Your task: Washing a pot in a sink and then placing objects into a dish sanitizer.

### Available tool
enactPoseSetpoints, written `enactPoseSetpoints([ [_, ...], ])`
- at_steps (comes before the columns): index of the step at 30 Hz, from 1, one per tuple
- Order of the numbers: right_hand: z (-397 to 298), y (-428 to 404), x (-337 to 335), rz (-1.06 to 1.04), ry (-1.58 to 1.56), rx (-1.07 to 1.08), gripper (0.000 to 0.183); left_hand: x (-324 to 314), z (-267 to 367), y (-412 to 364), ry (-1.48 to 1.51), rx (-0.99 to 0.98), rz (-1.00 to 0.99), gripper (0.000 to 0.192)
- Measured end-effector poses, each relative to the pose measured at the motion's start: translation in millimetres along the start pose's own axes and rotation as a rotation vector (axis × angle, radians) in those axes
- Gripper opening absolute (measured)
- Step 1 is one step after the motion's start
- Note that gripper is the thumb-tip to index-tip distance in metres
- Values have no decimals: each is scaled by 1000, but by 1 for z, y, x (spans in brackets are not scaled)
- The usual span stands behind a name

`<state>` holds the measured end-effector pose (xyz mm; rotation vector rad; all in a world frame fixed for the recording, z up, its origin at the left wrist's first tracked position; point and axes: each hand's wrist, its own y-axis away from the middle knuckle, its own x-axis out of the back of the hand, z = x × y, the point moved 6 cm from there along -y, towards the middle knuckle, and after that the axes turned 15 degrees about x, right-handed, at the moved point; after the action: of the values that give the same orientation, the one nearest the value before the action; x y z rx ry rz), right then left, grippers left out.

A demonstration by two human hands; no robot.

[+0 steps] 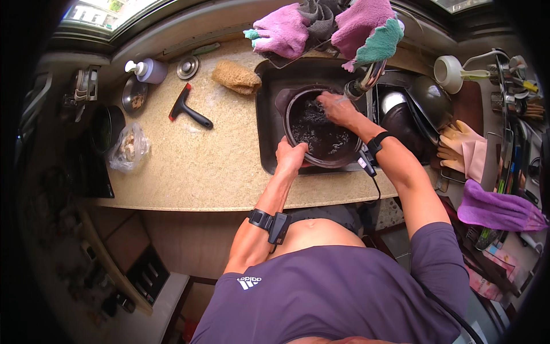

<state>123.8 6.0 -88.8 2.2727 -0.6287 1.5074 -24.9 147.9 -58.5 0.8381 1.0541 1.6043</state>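
Observation:
A dark round pot (293,138) with side handles sits in the sink (268,150), with moving water inside it. My left hand (292,154) grips the pot's near left rim, the thumb on top. My right hand (336,109) reaches over the pot's far right part, under the faucet (355,89), with its fingers at the water. Whether those fingers hold anything is hidden. Water from the faucet runs by my right hand. A brown loofah (236,77) lies at the sink's left edge.
On the counter (180,172) are a black squeegee (189,109), a sink strainer (187,67), a pump bottle (152,71), a metal bowl (134,93) and a plastic bag (129,148). Cloths (283,32) hang above the sink. Pans (429,101) and rubber gloves (466,148) are at right.

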Motion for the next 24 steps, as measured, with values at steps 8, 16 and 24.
enactPoseSetpoints([
  [8,-64,-39,-8,96,-654,-73,25,-6,-11,-13,19,27,-15,28],
  [16,45,26,-56,428,-618,-690,25,-21,-11,-13,82,-14,-85,26],
  [24,-82,-20,-46,-356,-1337,-199,13,4,-18,-32,16,-113,5,38],
])
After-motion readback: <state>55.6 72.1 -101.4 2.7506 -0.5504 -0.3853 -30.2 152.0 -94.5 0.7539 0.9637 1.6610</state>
